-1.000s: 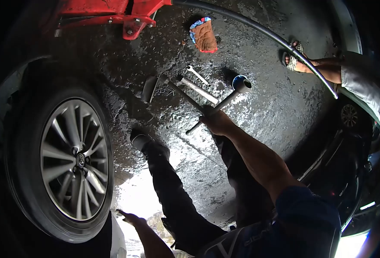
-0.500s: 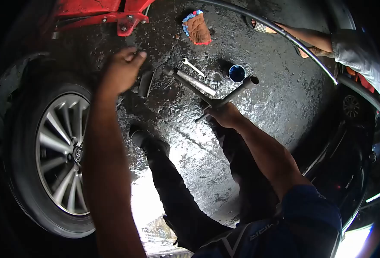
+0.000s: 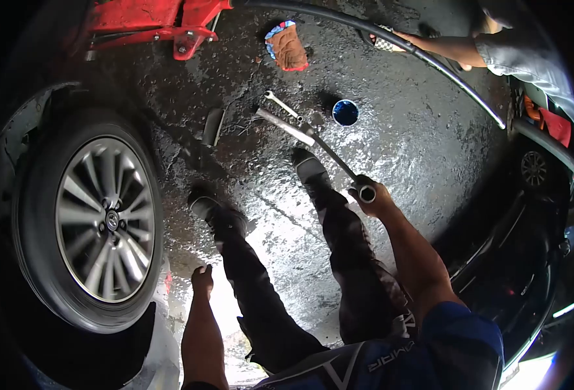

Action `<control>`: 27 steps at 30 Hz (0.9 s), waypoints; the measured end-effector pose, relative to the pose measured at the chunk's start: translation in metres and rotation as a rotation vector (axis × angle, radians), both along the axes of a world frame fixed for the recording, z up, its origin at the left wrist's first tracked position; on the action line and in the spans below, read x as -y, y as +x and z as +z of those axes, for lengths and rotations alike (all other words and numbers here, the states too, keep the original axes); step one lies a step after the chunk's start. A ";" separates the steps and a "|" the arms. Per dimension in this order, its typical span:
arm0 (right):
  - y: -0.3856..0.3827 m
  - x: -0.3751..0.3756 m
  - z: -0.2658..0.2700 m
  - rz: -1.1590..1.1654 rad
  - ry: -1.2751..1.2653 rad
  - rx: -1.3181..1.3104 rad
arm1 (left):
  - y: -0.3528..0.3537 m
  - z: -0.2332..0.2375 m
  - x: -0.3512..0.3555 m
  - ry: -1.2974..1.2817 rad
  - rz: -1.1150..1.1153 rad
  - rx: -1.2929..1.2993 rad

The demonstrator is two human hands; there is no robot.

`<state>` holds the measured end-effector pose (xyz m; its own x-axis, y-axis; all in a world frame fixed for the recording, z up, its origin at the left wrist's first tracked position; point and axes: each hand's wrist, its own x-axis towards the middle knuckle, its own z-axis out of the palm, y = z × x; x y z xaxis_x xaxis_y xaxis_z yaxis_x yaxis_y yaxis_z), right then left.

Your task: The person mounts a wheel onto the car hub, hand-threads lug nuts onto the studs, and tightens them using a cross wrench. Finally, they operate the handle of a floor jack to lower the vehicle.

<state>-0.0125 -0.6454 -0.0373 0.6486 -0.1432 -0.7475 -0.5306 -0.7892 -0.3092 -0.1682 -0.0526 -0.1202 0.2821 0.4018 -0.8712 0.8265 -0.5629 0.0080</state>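
My right hand (image 3: 376,200) is closed around the dark cross-shaped lug wrench (image 3: 335,158), near where its arms meet. One arm of the wrench points up and left over the floor, and a socket end faces me. Lower down, my left hand (image 3: 202,279) hangs beside my leg, small and partly in glare, its fingers not clearly separable. To its left stands the car wheel (image 3: 105,221) with silver spokes, mounted on the car and blurred as if turning.
On the wet floor lie a combination wrench (image 3: 282,104), a metal bar (image 3: 285,126), a dark cylinder (image 3: 213,127), a brown cloth (image 3: 288,51) and a blue-filled tin (image 3: 345,113). A red jack (image 3: 189,40) with a long handle (image 3: 423,49) spans the top. Another person's leg (image 3: 439,49) is upper right; a dark car (image 3: 508,247) stands right.
My left hand has dropped from above the wheel to beside my leg. My right hand has moved right and down with the lug wrench, which has turned.
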 end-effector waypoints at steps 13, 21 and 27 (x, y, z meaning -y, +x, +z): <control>-0.119 0.210 -0.063 -0.794 -0.036 -0.145 | 0.124 0.029 0.241 -0.275 -0.500 0.462; -0.149 0.248 -0.150 -0.710 -0.495 -0.220 | 0.169 0.006 0.306 -0.195 -0.451 0.437; -0.114 0.228 -0.182 -0.977 -0.433 -0.108 | 0.250 -0.059 0.292 0.076 -0.640 0.281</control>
